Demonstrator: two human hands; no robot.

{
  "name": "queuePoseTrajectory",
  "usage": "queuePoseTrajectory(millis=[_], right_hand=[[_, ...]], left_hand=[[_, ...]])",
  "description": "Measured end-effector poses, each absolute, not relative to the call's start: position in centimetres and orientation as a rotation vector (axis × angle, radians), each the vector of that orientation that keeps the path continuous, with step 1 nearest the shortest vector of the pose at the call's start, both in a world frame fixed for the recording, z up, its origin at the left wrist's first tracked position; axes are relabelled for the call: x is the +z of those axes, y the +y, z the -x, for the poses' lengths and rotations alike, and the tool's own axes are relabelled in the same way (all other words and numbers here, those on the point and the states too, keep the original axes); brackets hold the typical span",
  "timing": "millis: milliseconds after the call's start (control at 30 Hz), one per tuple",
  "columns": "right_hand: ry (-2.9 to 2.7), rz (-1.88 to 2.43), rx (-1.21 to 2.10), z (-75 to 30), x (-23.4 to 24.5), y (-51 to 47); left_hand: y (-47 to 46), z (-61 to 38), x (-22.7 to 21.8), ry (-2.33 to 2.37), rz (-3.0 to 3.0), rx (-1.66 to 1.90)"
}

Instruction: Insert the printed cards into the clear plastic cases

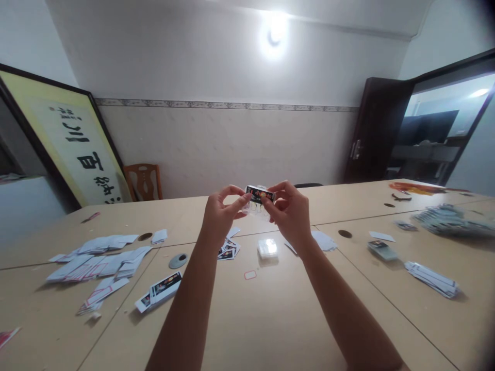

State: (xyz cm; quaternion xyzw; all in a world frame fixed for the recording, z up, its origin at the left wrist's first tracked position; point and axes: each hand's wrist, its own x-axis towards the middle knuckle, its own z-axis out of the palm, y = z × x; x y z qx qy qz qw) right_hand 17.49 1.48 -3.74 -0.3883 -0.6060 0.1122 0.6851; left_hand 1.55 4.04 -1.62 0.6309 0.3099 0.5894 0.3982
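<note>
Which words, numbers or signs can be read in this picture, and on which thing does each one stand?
Framed calligraphy scroll leaning against the wall: large black brush characters, one reads "百"; the others are too distorted to read surely.
Small card pack held between left hand and right hand: coloured print, too small to read.
Cards on the table: printed faces, too blurred to read.

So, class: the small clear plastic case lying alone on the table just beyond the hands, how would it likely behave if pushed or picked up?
The clear case looks flat and low, so it would probably slide rather than roll or tip. It seems small and thin-walled, so likely light. Its glossy plastic on the smooth table may make it slippery.
</note>
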Motion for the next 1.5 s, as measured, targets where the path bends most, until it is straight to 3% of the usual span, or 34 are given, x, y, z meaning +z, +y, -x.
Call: queuePoseTrajectory(millis=[400,933,1500], right_hand=[[-1.380,0.896,0.176,-16.8,-4.1,1.2],[-1.343,0.841,0.228,-17.0,-3.8,0.6],[-1.335,0.601,0.690,-18.4,-2.6,0.5]], left_hand=[[4.4,-2.4,-2.7,0.997,-1.786,1.712],[4.1,-2.3,-2.1,0.894,-1.554,1.639],[3.8,-0.3,-0.9,0.642,-1.413,1.392]])
